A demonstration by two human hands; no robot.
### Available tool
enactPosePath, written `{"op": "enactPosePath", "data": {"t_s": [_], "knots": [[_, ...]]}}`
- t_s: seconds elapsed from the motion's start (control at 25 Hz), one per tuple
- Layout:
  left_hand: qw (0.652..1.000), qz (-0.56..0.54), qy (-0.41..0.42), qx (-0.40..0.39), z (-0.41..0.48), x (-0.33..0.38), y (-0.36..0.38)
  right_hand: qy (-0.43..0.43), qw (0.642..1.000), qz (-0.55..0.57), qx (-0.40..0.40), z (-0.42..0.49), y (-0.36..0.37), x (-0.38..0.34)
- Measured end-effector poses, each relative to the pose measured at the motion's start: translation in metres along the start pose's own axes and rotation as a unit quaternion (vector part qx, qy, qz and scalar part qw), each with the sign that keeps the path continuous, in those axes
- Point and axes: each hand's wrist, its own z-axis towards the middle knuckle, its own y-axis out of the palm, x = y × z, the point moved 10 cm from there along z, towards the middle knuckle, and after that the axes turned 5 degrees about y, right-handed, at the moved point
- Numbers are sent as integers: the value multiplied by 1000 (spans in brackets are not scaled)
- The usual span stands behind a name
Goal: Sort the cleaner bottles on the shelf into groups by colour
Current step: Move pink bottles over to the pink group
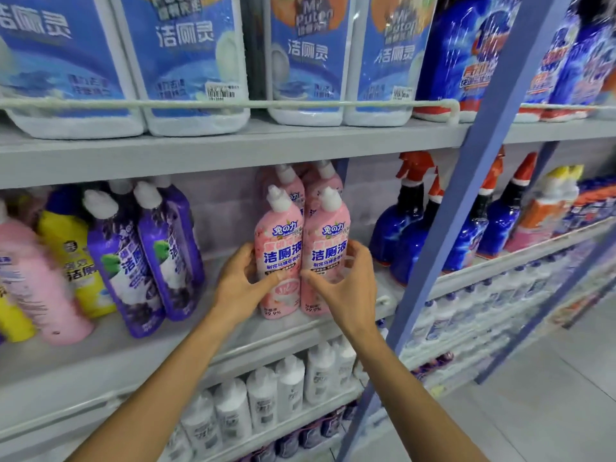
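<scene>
Two pink cleaner bottles stand side by side at the front of the middle shelf (pixel 233 341). My left hand (pixel 241 285) grips the left pink bottle (pixel 280 238), thumb across its front. My right hand (pixel 346 281) grips the right pink bottle (pixel 328 235) the same way. Two more pink bottles (pixel 300 185) stand right behind them. To the left stand two purple bottles (pixel 150 258), a yellow bottle (pixel 71 255) and another pink bottle (pixel 36 281) at the far left edge.
Blue spray bottles (pixel 400 228) with red triggers stand to the right, past a blue shelf upright (pixel 466 195). Large white jugs (pixel 186 61) fill the shelf above behind a wire rail. White bottles (pixel 290 385) line the shelf below. A bare gap lies between the purple and pink bottles.
</scene>
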Motion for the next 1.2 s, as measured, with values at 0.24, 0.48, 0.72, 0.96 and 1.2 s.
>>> {"op": "enactPosePath", "data": {"t_s": [0.24, 0.48, 0.72, 0.96, 1.2], "knots": [[994, 90, 2, 61, -17, -7, -11, -3, 990, 61, -130, 17, 6, 34], [993, 102, 5, 58, 4, -21, 12, -1, 994, 39, -107, 60, -5, 66], [983, 112, -5, 145, 9, -28, 19, 18, 996, 30, -87, 97, -6, 84], [981, 123, -23, 151, 15, -33, 20, 7, 994, 23, -106, 94, 9, 85], [983, 105, -46, 144, 26, -39, 19, -16, 995, 19, -95, 102, 19, 83]]}}
